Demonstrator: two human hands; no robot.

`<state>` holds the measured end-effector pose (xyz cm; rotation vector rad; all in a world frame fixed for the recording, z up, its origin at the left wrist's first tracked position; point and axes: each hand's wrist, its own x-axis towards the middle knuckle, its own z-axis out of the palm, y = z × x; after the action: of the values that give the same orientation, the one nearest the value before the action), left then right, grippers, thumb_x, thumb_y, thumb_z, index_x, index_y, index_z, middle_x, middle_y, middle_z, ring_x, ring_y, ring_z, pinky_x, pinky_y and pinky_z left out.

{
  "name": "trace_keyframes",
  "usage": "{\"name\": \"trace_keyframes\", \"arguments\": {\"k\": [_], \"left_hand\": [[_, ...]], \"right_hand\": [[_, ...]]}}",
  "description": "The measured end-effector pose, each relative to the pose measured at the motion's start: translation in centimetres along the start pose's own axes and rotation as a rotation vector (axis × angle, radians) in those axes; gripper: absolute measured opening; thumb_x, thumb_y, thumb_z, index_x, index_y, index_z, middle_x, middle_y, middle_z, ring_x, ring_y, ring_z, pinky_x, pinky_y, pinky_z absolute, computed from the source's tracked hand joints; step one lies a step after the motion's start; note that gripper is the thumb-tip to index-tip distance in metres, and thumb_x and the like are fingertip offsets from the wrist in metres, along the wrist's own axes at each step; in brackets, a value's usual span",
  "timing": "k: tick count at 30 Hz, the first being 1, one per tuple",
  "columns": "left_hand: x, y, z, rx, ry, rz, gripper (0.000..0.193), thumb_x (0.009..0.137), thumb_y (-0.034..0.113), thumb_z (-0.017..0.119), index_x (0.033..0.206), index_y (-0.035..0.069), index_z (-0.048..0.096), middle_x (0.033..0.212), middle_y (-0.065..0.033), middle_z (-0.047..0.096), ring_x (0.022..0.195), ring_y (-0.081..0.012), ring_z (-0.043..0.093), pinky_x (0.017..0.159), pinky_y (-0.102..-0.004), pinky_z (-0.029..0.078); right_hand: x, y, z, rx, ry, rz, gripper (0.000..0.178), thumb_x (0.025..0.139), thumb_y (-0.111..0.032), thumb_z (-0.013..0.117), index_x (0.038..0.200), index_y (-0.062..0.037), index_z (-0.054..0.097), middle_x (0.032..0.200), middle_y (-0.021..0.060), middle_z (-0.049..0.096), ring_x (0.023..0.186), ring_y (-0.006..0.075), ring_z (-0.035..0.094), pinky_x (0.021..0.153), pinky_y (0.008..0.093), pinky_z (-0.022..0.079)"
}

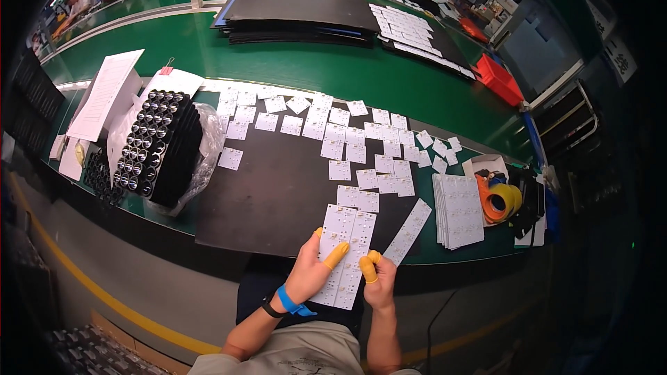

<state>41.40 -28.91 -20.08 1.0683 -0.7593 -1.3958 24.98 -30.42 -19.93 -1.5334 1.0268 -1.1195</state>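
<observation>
Pale shirt cloth (306, 351) lay nearest, below the green worktop (425, 250) and its black mat (264, 194). Over the mat's near edge slanted a two-strip white panel (349, 236), clamped in the left hand (310, 271); the right hand (379, 288) was bunched at the panel's right edge, its grip unclear. Uneven pressure could have cracked the panel, and a careless sweep might have scattered the small white squares (266, 121) beyond.

L hand (309, 274) covers part of white panel (344, 229); panel underside — hidden. R hand (379, 282): exact contact w/ panel edge unclear. Paper (104, 101), far L: print too small to read. Shirt (292, 355) — cut off by lower edge. Co-worker (81, 2), upper L: blurred.
</observation>
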Motion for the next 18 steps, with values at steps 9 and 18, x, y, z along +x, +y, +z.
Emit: {"name": "trace_keyframes", "arguments": {"k": [9, 18], "left_hand": [[0.2, 0.2, -0.4, -0.017, -0.101, -0.027, 0.028, 0.099, 0.009, 0.064, 0.122, -0.006, 0.061, 0.112, -0.0084, 0.070, 0.099, -0.0106, 0.065, 0.086, -0.0282, 0.055], [-0.5, 1.0, -0.3, -0.066, -0.078, -0.043, 0.028, 0.099, 0.011, 0.066, 0.121, -0.006, 0.063, 0.111, -0.0086, 0.072, 0.099, -0.0108, 0.065, 0.085, -0.0284, 0.054]], "right_hand": [[-0.9, 0.5, 0.5, 0.052, 0.024, 0.014, 0.023, 0.102, -0.018, 0.061, 0.090, 0.0019, 0.064, 0.074, -0.0004, 0.058, 0.068, 0.0061, 0.048, 0.062, 0.0249, 0.040], [-1.4, 2.0, 0.6, 0.154, 0.043, 0.040, 0.024, 0.102, -0.018, 0.061, 0.087, 0.0007, 0.061, 0.073, -0.0016, 0.055, 0.068, 0.0058, 0.046, 0.062, 0.0244, 0.038]]}}
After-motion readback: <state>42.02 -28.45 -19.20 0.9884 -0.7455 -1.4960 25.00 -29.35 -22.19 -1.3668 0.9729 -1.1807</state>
